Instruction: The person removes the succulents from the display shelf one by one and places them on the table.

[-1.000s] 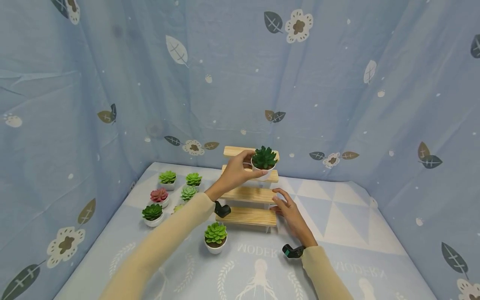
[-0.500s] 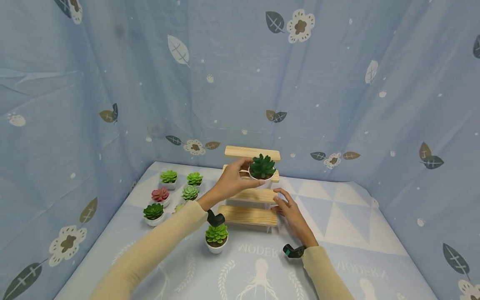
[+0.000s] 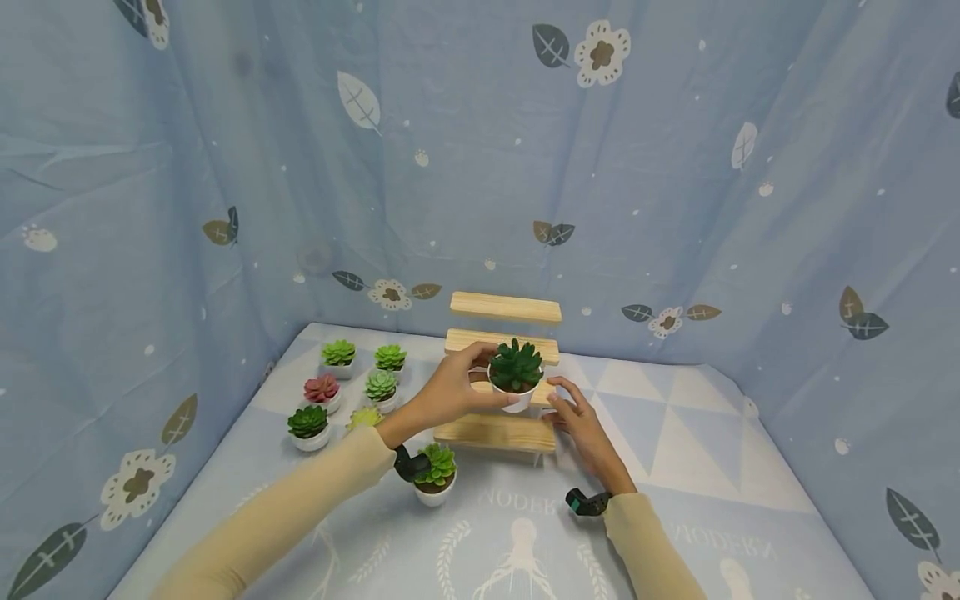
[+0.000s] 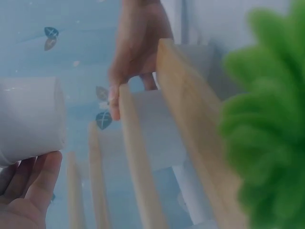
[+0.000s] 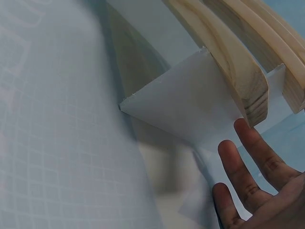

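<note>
My left hand (image 3: 442,390) grips the white pot (image 4: 31,119) of a dark green succulent (image 3: 516,365), held up in front of the middle boards of a stepped wooden stand (image 3: 497,432). In the left wrist view its fingers lie along the pot's side. At the stand's right end is my right hand (image 3: 583,423), its fingers spread and a fingertip right at a board's end in the right wrist view. A bright green succulent (image 3: 436,475) in a round white pot sits on the table before the stand, partly covered by the left wrist's camera.
Left of the stand several small potted succulents stand on the patterned tablecloth, among them a red one (image 3: 321,387) and a dark green one (image 3: 307,422). A blue printed curtain (image 3: 480,167) hangs behind and at both sides.
My left hand has brought the dark green succulent down and toward me, from before the upper boards to before the lower ones. My right hand has stayed at the stand's end.
</note>
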The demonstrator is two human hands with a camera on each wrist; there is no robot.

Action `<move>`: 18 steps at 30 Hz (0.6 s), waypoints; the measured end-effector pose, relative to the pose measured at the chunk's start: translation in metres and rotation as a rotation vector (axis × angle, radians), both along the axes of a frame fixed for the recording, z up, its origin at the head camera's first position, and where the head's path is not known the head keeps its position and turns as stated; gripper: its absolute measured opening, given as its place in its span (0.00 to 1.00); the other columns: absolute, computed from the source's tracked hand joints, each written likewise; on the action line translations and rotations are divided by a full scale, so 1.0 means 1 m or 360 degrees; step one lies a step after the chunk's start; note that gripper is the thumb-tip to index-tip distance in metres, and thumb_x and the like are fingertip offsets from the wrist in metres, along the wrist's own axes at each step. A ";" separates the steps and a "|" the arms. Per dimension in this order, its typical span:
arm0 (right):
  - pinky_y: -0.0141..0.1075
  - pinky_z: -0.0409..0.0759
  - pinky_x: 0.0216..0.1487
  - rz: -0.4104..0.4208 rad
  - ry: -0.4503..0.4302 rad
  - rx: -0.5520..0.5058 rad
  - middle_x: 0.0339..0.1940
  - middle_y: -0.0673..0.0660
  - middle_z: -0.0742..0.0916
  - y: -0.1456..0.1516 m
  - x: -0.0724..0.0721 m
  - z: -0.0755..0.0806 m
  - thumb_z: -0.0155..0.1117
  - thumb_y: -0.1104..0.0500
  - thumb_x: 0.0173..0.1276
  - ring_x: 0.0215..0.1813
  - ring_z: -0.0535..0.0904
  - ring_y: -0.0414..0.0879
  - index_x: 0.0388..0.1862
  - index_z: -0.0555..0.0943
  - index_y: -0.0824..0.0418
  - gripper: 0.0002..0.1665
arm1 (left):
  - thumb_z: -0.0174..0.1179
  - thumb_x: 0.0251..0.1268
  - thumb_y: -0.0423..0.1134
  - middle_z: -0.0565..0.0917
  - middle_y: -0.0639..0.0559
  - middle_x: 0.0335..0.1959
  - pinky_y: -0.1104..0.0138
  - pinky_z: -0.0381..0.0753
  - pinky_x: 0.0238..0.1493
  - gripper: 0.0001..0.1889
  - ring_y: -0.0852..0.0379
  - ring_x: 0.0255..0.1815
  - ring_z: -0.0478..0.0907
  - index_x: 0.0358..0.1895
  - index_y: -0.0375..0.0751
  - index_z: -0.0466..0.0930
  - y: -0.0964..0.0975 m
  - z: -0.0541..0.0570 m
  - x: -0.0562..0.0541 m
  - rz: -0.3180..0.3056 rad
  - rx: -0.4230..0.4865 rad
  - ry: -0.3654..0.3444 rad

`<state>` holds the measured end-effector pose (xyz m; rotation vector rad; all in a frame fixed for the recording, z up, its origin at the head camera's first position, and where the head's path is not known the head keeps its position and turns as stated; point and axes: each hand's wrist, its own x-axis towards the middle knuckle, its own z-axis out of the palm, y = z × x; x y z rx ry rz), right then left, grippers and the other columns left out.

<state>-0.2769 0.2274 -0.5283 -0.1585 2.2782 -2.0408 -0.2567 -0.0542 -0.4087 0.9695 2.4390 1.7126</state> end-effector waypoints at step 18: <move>0.54 0.74 0.65 0.0019 0.0009 -0.0011 0.69 0.63 0.78 -0.001 0.002 0.000 0.58 0.38 0.78 0.58 0.83 0.58 0.75 0.68 0.41 0.31 | 0.79 0.57 0.46 0.76 0.49 0.65 0.61 0.78 0.63 0.40 0.54 0.61 0.78 0.72 0.43 0.69 -0.012 -0.020 0.028 -0.0153 0.0008 -0.0094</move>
